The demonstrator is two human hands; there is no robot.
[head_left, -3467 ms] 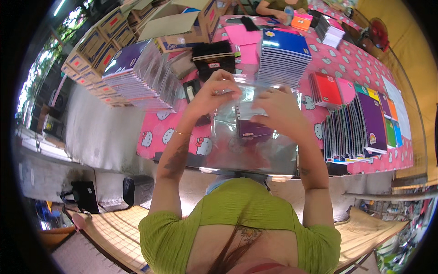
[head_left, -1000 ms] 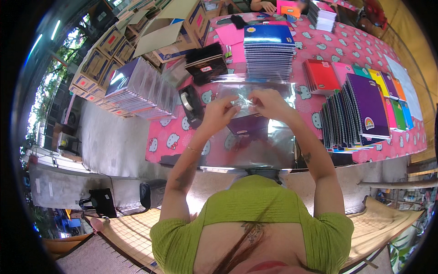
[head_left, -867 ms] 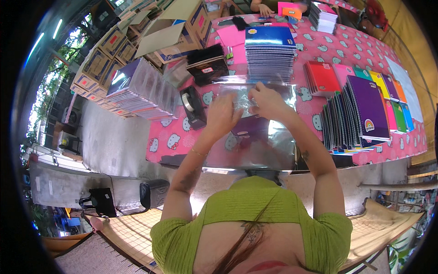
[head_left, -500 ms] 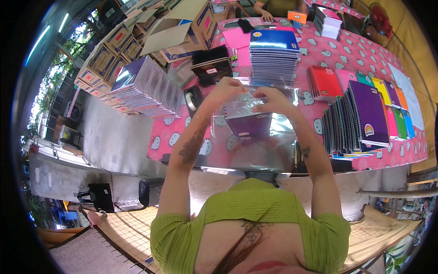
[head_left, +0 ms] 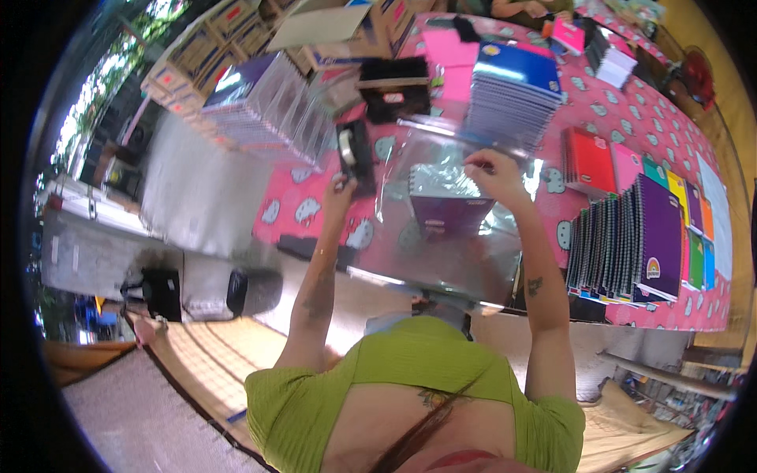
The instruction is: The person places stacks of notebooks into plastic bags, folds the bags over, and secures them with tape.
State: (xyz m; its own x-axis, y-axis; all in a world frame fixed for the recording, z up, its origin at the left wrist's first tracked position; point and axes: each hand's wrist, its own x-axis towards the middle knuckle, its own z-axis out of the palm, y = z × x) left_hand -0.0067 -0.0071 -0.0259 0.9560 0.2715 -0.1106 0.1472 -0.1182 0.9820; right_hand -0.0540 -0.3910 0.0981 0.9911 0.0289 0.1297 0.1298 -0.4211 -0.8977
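Pink table, two bare arms reaching across it

A glossy clear sheet covers the table's near part in front of the person. Beyond its far edge stands a stack of blue notebooks; to the right is a row of spiral notebooks. The right forearm leans inward over the sheet, while the left forearm runs nearly straight forward along its left side. Between the forearms, on the sheet, is the purple notebook, with shiny clear film over its far part. A black tape dispenser sits left of the sheet. The right hand is above the notebook's far right corner, knuckles up, fingers curled; whether they grip the film I cannot tell. The left hand is at the dispenser's near end, fingertips bunched together; whether tape is pinched there I cannot tell.
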